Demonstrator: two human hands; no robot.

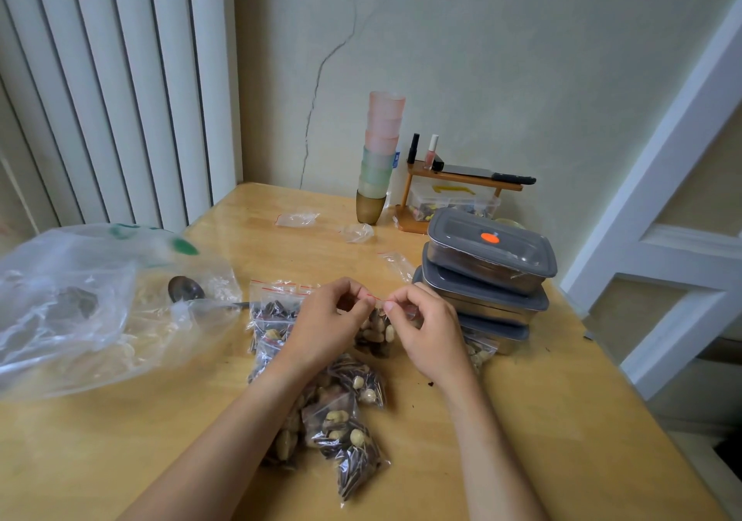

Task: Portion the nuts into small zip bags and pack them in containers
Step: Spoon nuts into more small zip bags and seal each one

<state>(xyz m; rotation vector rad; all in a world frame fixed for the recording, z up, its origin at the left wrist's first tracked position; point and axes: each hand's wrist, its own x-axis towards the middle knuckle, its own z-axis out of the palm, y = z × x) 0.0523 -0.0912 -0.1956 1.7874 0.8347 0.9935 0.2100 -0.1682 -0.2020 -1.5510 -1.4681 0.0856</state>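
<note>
A small zip bag of nuts (pixel 377 334) hangs upright between my hands over the wooden table (pixel 522 420). My left hand (pixel 329 323) pinches the left end of its red zip strip and my right hand (pixel 421 330) pinches the right end. Several filled small bags (pixel 345 432) lie in a pile below my wrists, and more (pixel 273 319) lie to the left. Three grey-lidded metal containers (pixel 490 263) are stacked at the right. A big clear bag of loose nuts (pixel 80 311) lies at the left, a metal spoon (pixel 186 289) on it.
Empty small zip bags (pixel 297 218) lie toward the back of the table. A stack of coloured cups (pixel 379 159) and a small wooden shelf (pixel 461 177) with bottles and a knife stand against the wall. The table's right edge runs close to the containers.
</note>
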